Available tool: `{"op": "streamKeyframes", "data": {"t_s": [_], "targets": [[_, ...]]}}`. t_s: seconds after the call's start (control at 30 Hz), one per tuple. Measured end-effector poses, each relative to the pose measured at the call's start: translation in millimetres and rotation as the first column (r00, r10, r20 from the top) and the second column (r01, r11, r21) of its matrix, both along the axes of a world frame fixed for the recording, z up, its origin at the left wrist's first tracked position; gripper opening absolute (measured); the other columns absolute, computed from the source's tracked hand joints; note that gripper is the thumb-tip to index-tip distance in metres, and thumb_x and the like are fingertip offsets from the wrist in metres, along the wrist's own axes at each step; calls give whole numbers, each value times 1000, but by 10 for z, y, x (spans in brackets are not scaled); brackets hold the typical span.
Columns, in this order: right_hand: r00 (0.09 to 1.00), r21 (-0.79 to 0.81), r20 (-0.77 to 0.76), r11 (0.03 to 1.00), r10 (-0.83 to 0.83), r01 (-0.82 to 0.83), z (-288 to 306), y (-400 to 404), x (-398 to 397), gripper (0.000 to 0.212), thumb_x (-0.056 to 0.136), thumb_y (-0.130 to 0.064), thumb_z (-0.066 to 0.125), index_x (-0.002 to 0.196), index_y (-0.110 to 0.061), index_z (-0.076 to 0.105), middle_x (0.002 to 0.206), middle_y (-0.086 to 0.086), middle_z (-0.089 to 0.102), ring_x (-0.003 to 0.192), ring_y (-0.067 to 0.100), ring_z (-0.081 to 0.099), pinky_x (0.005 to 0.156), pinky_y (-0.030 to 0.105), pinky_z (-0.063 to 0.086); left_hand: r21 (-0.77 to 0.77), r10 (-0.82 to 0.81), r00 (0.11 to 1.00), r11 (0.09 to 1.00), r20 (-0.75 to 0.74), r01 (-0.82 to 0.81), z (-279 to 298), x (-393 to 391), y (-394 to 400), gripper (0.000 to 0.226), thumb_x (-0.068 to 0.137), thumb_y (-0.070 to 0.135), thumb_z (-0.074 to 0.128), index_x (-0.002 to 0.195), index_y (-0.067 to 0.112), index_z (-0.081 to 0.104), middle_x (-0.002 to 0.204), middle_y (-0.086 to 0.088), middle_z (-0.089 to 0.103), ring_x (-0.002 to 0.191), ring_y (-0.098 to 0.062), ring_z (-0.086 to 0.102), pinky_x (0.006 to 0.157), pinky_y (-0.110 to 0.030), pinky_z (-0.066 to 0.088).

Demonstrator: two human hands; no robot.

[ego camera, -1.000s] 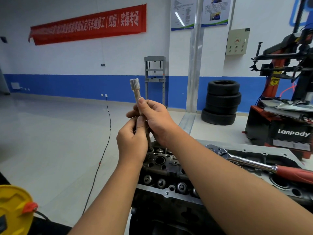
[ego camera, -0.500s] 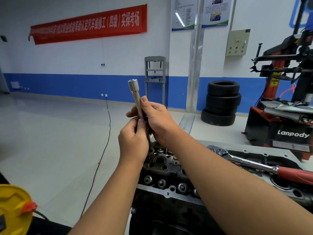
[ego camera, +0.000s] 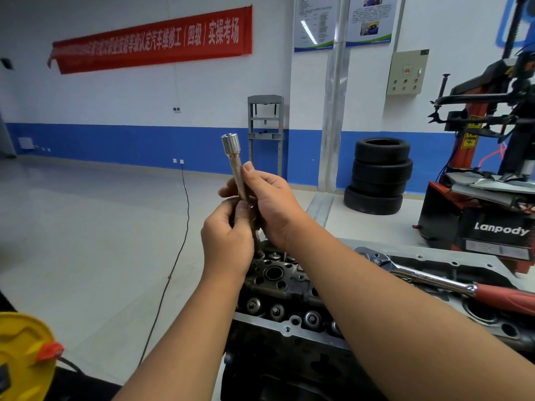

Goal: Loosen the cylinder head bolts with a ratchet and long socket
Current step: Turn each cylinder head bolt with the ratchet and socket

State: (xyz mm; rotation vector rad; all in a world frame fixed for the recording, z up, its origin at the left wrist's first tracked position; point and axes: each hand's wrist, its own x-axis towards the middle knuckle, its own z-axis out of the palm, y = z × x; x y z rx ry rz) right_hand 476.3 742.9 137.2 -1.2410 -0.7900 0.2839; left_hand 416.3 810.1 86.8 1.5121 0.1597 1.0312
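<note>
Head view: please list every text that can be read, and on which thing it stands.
"Lanpody": white letters on the black base of the tyre machine.
"汽车维修工(四级)实操考场": right part of the red banner; its left part is too blurred.
Wall posters: too small to read.
Grey control box: unreadable.

The long socket [ego camera: 235, 166] is bright metal — a satin-smooth head over a finely knurled shaft. The ratchet [ego camera: 411, 274] is polished, glossy metal with a matt red grip, and it lies on the cylinder head [ego camera: 278, 287] — dull, dark, rough-cast metal edged by pale bare-metal flanges.
</note>
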Motion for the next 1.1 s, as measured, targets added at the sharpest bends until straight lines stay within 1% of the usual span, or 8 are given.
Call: {"op": "streamKeyframes", "data": {"t_s": [0.17, 0.33, 0.43, 0.57, 0.73, 0.93, 1.0, 1.1], "targets": [[999, 37, -11, 998, 42, -41, -31, 10, 7, 22, 96, -32, 73, 99, -11, 66, 100, 12, 78, 85, 23, 74, 81, 45, 63, 46, 126, 992, 991, 0, -125, -27, 15, 26, 13, 96, 30, 76, 87, 36, 69, 81, 10, 75, 80, -16, 75, 77, -52, 65], [1000, -15, 15, 1000, 4, -4, -5, 4, -4, 38, 104, -45, 58, 91, -12, 74, 97, 6, 78, 82, 18, 71, 74, 41, 58, 1, -25, 1000, 1000, -5, 25, 12, -6, -13, 26, 99, 46, 54, 98, 28, 74, 88, -1, 77, 89, -30, 75, 80, -60, 62], [1000, 17, -21, 1000, 23, -22, -8, 2, -2, 33, 102, -42, 62, 96, -11, 73, 95, 9, 78, 82, 18, 71, 77, 40, 59, 59, 62, 998, 996, -13, -61, -8, 10, 5, 16, 105, 29, 61, 95, 31, 73, 85, 6, 76, 83, -18, 75, 81, -54, 64], [998, 32, -19, 998, 54, -54, -20, -8, -5, 20, 100, -31, 68, 95, -11, 68, 99, 11, 77, 82, 20, 72, 77, 41, 62, 76, 132, 991, 988, -13, -131, -26, 9, 21, 8, 97, 33, 74, 91, 35, 70, 82, 10, 76, 79, -13, 74, 79, -51, 64], [1000, -16, -11, 1000, 0, -1, 6, 4, -5, 40, 106, -45, 54, 89, -13, 74, 96, 6, 78, 81, 18, 69, 74, 40, 57, 17, -21, 1000, 1000, -11, 21, 12, -13, -17, 24, 98, 43, 53, 96, 32, 74, 87, -1, 77, 89, -29, 75, 82, -60, 62], [999, 31, -26, 999, 46, -45, -31, -3, 23, 21, 97, -32, 72, 95, -11, 70, 100, 12, 77, 86, 22, 72, 82, 43, 62, 84, 130, 991, 988, -12, -129, -29, 23, 22, 12, 96, 22, 75, 94, 33, 70, 88, 8, 76, 83, -15, 75, 82, -51, 64], [999, 25, -22, 999, 45, -45, -39, 5, 17, 22, 98, -33, 70, 92, -12, 70, 99, 11, 77, 86, 21, 72, 81, 41, 61, 86, 120, 993, 989, -6, -119, -27, 17, 19, 2, 98, 28, 73, 98, 30, 73, 86, 10, 76, 82, -11, 74, 82, -49, 64], [1000, 3, -19, 1000, 24, -24, -14, 3, 13, 38, 104, -42, 59, 89, -10, 72, 97, 9, 77, 83, 20, 70, 78, 43, 58, 48, 32, 999, 998, -9, -31, -5, -6, -21, 18, 101, 33, 57, 99, 34, 75, 87, 7, 77, 87, -18, 74, 84, -51, 62]]}}
